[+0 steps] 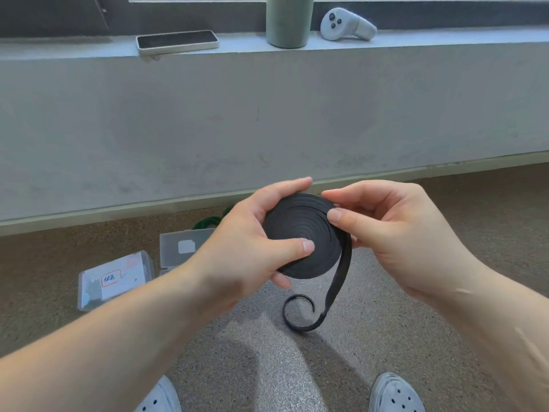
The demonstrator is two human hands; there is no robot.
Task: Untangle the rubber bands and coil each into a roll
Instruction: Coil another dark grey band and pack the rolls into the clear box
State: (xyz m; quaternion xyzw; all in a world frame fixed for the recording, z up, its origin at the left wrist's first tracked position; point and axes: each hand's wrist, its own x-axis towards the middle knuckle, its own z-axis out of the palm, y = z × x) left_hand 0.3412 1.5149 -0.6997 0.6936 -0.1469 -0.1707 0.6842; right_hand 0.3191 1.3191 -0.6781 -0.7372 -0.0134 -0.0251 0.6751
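Observation:
A black rubber band is wound into a flat spiral roll (300,233) held in the air at mid-frame. My left hand (252,242) grips the roll, thumb pressed on its centre and fingers curled round its back and top edge. My right hand (386,227) pinches the roll's right rim with thumb and fingers. A loose tail (332,292) of the band hangs from the right rim and curls into a hook at its end. A green band (208,223) lies on the floor beyond my left hand, mostly hidden.
Two clear plastic boxes (116,278) (184,246) sit on the floor to the left, one with a red-framed label. A ledge above holds a phone (176,41), a green cup (288,22) and a white controller (346,25). My shoes (395,394) show at the bottom edge.

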